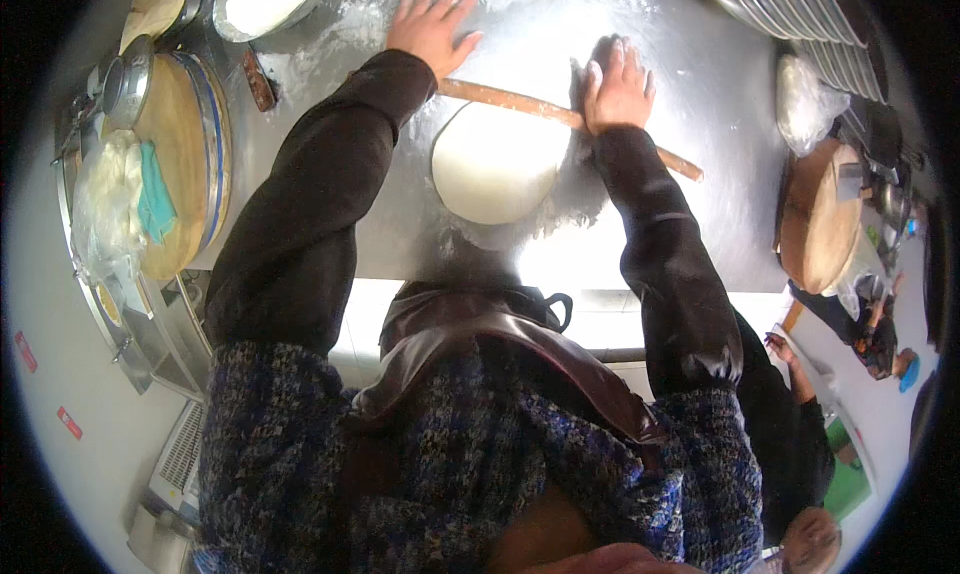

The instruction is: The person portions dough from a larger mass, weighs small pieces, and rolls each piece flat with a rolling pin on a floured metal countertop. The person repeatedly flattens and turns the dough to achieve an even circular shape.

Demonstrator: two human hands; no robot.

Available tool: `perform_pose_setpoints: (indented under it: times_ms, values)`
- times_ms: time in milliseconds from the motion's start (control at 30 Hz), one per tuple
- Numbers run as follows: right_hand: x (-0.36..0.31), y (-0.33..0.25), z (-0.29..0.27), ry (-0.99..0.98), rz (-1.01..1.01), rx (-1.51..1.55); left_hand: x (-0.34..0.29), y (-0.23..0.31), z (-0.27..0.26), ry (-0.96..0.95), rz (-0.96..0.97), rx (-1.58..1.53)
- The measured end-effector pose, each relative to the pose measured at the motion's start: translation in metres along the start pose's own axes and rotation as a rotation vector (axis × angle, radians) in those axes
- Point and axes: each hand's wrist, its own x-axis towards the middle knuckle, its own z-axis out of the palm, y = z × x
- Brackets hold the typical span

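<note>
A wooden rolling pin [522, 101] lies slantwise across the far edge of a round, flat white dough sheet [492, 169] on a floured metal worktop [700, 64]. My left hand [433, 31] reaches past the pin's left part, fingers spread and stretched out; the wrist or palm seems to rest on the pin. My right hand [618, 91] lies over the pin's right part, its fingers stretched forward and dusted with flour. Neither hand wraps round the pin. The pin's right end shows beyond my right sleeve; my left sleeve hides most of its left end.
At the left stands a round wooden board [180, 154] with a plastic bag [108, 199] and a teal cloth [155, 192]. A bowl of white flour [268, 2] sits far left. Stacked metal trays [790, 9] and a wooden block [815, 219] are at the right. Other people are at the right.
</note>
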Motion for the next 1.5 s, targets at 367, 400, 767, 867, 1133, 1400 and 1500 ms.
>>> perform_pose_setpoints:
  times_ms: [367, 400, 767, 867, 1133, 1400, 1500]
  values:
    - [-0.198, -0.047, -0.049, 0.030, -0.142, 0.314, -0.041, 0.102, -0.035, -0.597, 0.058, -0.436]
    - [-0.209, -0.047, -0.054, 0.016, -0.184, 0.356, -0.046, 0.096, -0.034, -0.623, 0.031, -0.543]
    - [-0.204, -0.070, -0.076, -0.047, -0.251, 0.365, -0.235, 0.061, -0.097, -0.130, -0.426, -0.265]
    - [-0.155, -0.085, -0.052, -0.120, -0.245, 0.141, -0.251, 0.058, -0.081, 0.000, -0.328, 0.068]
    - [0.009, -0.115, -0.011, -0.119, -0.248, 0.074, -0.161, -0.035, -0.029, 0.181, -0.408, -0.060]
    - [-0.141, -0.083, -0.056, -0.254, -0.331, -0.074, -0.298, 0.107, -0.060, -0.205, -0.509, -0.108]
    - [-0.079, -0.097, -0.027, -0.208, -0.351, -0.059, -0.264, 0.060, -0.045, -0.130, -0.485, -0.050]
